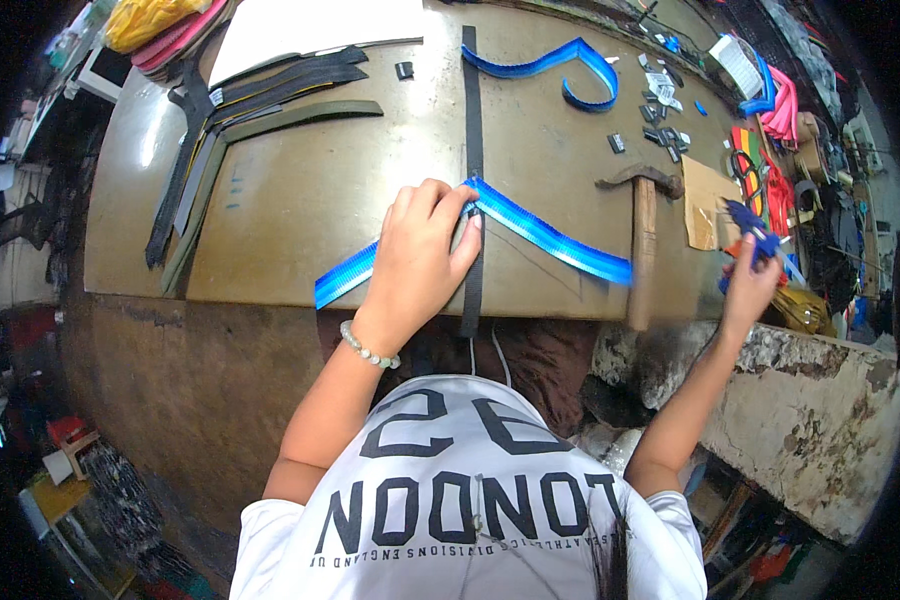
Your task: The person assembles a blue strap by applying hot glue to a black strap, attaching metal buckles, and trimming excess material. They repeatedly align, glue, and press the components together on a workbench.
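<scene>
My left hand (415, 250) is closed over a strip of blue, light-edged webbing (550, 240), where it bends over a black strap (473, 110). The fingertips and thumb press the bend onto the strap, and the webbing's ends slope down on both sides. The black strap runs front to back and hangs over the table's near edge. At the right edge, my right hand (750, 290) is wrapped around a blue tool with some orange on it (755, 232); its exact kind is blurred. A wooden-handled hammer (644, 240) lies between the hands.
Several black and olive straps (270, 120) lie at the left, beside a white sheet (310, 35). Small black buckles (660, 135) are scattered at the back right, near a loose curl of blue webbing (530, 68). Brown cardboard (708, 200) and scissors (745, 172) lie right.
</scene>
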Motion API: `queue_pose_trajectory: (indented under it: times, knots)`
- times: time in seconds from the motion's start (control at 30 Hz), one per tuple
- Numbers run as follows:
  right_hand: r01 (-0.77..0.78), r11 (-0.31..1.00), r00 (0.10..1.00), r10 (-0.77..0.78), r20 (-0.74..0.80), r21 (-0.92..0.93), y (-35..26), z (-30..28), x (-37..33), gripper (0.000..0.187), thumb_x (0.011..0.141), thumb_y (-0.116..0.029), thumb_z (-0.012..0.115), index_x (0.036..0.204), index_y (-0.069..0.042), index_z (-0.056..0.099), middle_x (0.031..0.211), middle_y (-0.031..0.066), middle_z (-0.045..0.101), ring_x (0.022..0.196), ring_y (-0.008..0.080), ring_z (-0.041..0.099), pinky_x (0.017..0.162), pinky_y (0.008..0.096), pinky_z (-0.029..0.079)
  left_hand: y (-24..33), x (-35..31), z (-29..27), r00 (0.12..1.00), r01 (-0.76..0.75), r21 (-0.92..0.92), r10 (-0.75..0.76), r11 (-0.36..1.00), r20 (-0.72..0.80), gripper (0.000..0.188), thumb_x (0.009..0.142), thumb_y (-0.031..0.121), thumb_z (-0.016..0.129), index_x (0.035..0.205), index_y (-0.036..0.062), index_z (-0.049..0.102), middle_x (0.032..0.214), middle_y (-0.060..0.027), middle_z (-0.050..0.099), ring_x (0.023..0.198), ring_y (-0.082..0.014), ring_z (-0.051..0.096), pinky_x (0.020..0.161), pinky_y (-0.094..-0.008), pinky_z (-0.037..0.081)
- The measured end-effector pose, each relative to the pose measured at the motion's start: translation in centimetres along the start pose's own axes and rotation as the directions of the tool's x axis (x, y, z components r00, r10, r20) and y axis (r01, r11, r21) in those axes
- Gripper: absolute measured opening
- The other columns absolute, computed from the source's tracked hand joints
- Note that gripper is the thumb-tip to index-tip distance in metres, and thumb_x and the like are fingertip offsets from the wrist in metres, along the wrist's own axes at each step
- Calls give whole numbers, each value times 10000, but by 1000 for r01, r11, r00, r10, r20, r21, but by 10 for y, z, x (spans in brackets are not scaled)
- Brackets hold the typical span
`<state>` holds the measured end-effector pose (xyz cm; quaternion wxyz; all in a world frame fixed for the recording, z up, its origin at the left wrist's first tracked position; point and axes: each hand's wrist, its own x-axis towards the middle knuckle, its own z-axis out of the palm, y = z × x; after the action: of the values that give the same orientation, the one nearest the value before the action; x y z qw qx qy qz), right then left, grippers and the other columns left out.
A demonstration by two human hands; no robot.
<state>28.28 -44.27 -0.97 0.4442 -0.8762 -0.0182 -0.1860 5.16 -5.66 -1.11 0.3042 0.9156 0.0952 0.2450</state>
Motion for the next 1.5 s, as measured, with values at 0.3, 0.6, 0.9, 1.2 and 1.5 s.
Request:
queue_pose_trajectory:
  times: [0.3, 0.6, 0.9, 1.2, 1.5]
  knots:
    - [159, 872, 985, -107, 136, -463, -109, -7, -20, 391, 950, -307, 665, 1199, -30, 548, 955, 106, 671, 817, 163, 659, 761, 321, 524, -2, 3, -1, 1000, 2, -19, -1, 1000, 26, 246, 892, 48, 603, 1135, 24, 635, 954, -146, 593, 878, -321, 552, 831, -406, 461]
    - [293, 898, 548, -440, 711, 330, -204, 89, -70, 426, 912, -234, 718, 1253, -86, 510, 1002, 76, 619, 813, 105, 613, 700, 244, 492, 2, -19, -12, 996, 23, -5, -23, 1000, -81, 169, 850, 54, 672, 1016, 34, 696, 1033, -130, 628, 997, -316, 565, 881, -396, 462]
    - [386, 878, 442, -445, 779, 283, -198, 125, -64, 456, 894, -326, 727, 1196, -65, 506, 958, 134, 689, 833, 273, 679, 764, 365, 514, -4, -29, -5, 996, 5, 85, 3, 996, -89, 188, 820, 56, 678, 1008, 54, 681, 1066, -77, 624, 1033, -283, 560, 881, -405, 442]
    - [358, 908, 413, -364, 835, 218, -203, 120, -68, 451, 901, -318, 713, 1193, -55, 493, 989, 141, 667, 892, 254, 654, 815, 357, 500, -4, -28, -5, 994, 8, 71, 0, 997, -112, 194, 800, 32, 682, 993, 53, 683, 1046, -70, 630, 1010, -277, 565, 862, -398, 447]
    - [411, 873, 311, -404, 860, 262, -204, 96, -89, 452, 904, -311, 711, 1180, -49, 467, 792, 168, 654, 694, 328, 683, 640, 395, 519, -5, -29, -4, 990, -17, 77, 28, 997, -135, 208, 787, 17, 679, 994, 42, 688, 1043, -79, 631, 1004, -282, 568, 862, -397, 458]
